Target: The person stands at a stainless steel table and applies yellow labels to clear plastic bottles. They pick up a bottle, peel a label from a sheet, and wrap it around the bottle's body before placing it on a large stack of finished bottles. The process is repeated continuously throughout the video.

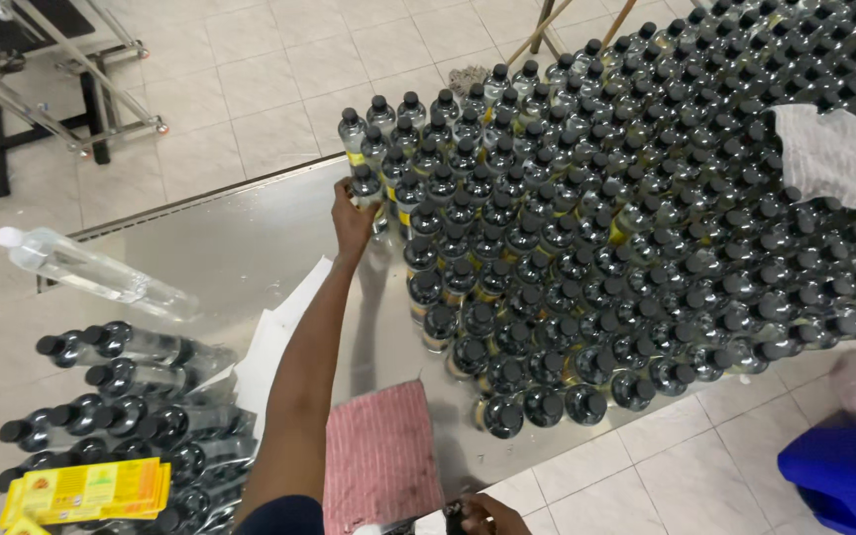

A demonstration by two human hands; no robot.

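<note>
The steel tabletop [250, 248] under me carries nearly everything. Its biggest load is the standing crowd of clear bottles with black caps [626, 228], packed cap to cap from the middle of the tabletop out to the far right corner, with a crumpled white cloth [829, 154] lying on top of them near the right edge. As far as I can judge, most of the bottles have yet to be handled; many show a yellow band, but whether all do I cannot tell.

At the near left corner lies a smaller heap of the same bottles on their sides [121, 396], perhaps the part already dealt with, with a stack of yellow labels [86, 490] resting on them. One clear bottle with a white cap [91, 269] lies alone towards the left edge. White sheets [279, 337] and a red-and-white striped cloth [378, 456] lie beside my forearm near the front edge.

My left hand [352, 220] is stretched to the left corner of the standing crowd, fingers curled around the corner bottle [367, 186] just below its cap.

My right hand [487, 517] barely shows at the front edge; it seems closed on something small and dark, but I cannot tell what.
</note>
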